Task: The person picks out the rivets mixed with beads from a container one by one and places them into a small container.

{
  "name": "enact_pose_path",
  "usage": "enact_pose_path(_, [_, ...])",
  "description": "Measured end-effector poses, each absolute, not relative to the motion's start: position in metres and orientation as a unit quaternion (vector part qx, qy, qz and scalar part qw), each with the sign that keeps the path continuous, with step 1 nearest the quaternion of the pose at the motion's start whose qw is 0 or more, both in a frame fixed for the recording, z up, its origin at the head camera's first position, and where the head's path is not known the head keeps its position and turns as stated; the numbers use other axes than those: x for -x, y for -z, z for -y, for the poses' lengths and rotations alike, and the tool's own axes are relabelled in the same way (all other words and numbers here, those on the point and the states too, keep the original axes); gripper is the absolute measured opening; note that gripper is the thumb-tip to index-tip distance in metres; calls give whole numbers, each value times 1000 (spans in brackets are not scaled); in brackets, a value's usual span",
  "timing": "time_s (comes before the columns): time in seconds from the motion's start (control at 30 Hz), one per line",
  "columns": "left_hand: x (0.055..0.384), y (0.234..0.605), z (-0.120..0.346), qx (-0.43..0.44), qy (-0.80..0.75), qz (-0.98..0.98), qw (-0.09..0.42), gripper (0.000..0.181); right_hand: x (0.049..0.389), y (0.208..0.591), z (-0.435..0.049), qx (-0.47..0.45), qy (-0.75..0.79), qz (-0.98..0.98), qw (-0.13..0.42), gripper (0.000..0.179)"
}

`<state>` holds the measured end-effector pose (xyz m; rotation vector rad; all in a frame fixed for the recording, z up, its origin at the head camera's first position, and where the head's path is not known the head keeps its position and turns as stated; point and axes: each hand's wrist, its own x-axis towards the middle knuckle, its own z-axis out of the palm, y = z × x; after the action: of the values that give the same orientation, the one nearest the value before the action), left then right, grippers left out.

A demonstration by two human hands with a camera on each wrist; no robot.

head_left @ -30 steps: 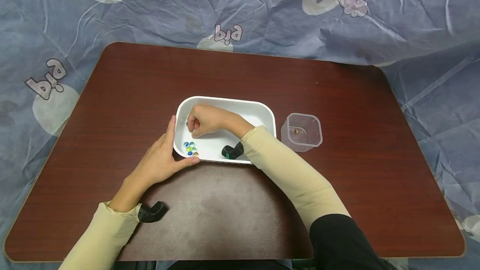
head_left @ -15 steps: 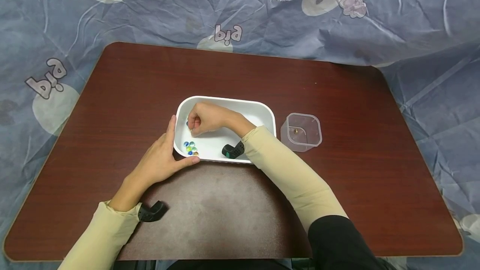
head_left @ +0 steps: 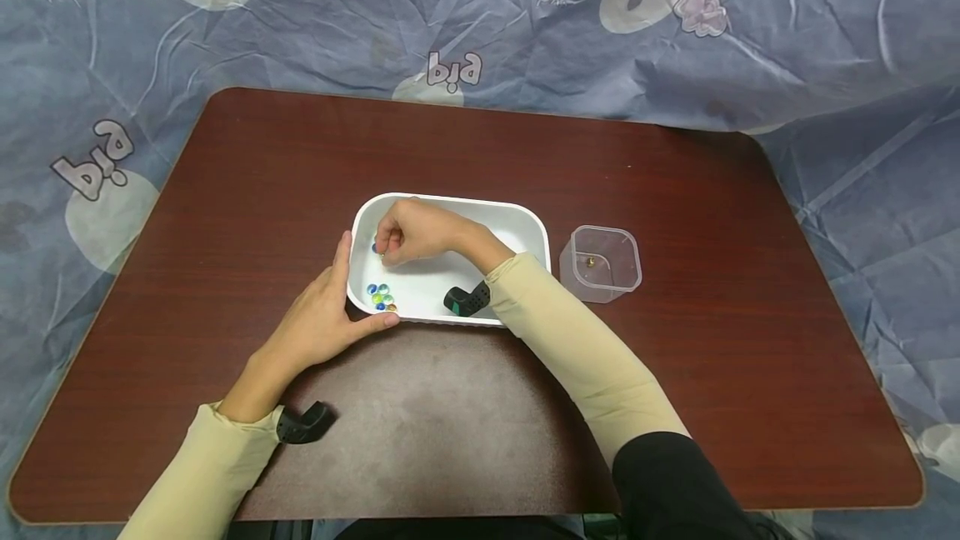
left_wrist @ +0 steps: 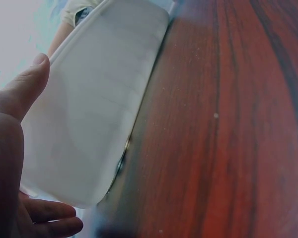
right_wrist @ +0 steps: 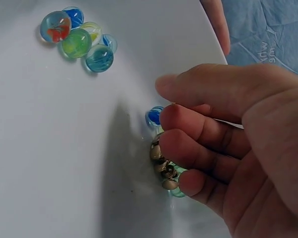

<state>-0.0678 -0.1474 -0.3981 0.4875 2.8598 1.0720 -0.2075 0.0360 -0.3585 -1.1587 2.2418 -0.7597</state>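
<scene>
A white tray (head_left: 487, 208) sits on the table with glass marbles (right_wrist: 76, 43) clustered at its near left corner. My left hand (head_left: 318, 315) spans that corner, straight fingers along the left side and thumb at the front rim. My right hand (head_left: 420, 232) is inside the tray at its left end, fingers curled in. In the right wrist view, thumb and fingertips come together around a tiny gold glint, a small gold bead mostly hidden. Several gold beads (right_wrist: 170, 184) lie just beyond the fingertips, beside a blue marble (right_wrist: 154, 116) and greenish glass partly covered by the fingers.
A clear plastic box (head_left: 622, 261) stands right of the tray with a small gold piece (head_left: 590, 262) in it. The brown table (head_left: 712, 315) extends all around, with a patterned blue cloth (head_left: 525, 57) behind. Black wrist devices (head_left: 306, 423) are on both sleeves.
My right hand has shifted slightly toward the far side of the tray, fingers still curled. My left hand, the tray and the corner marbles stay put.
</scene>
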Motion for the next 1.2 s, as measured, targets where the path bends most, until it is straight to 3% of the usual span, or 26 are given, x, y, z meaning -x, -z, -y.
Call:
enact_pose_path(0.57, [67, 398, 146, -154, -349, -924, 31, 122, 215, 341, -54, 397, 370, -819, 189, 4])
enact_pose_path(1.2, [67, 398, 145, -147, -346, -926, 31, 122, 193, 277, -85, 392, 475, -778, 122, 5])
